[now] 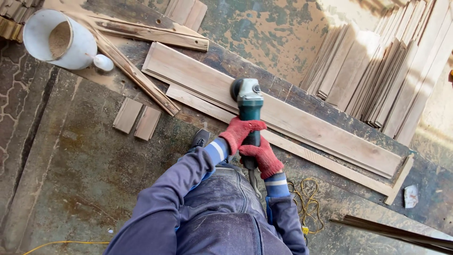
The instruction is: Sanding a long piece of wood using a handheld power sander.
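You stood over a long wooden board laid on a worn, paint-flecked workbench, and you held a green angle grinder with both gloved hands. Your left hand was wrapped tight round the grinder's body, just behind the head, and your right hand was closed on the rear of the handle, where the cable left the tool. The grinder's head rested on the board's near portion, left of its middle; whether the disc was spinning cannot be told. The step in hand appeared to be surfacing the board's face, and it looked to be early or midway, since most of the length to the right lay untouched under the tool. A narrower strip lay just beside the board on your side. A stack of thin planks leaned at the far right, a white bucket of sawdust stood at the far left, and two short offcuts lay on the floor. The next move, by this reading, called for a steady two-handed pass along the grain, with even pressure and the cable kept behind you.
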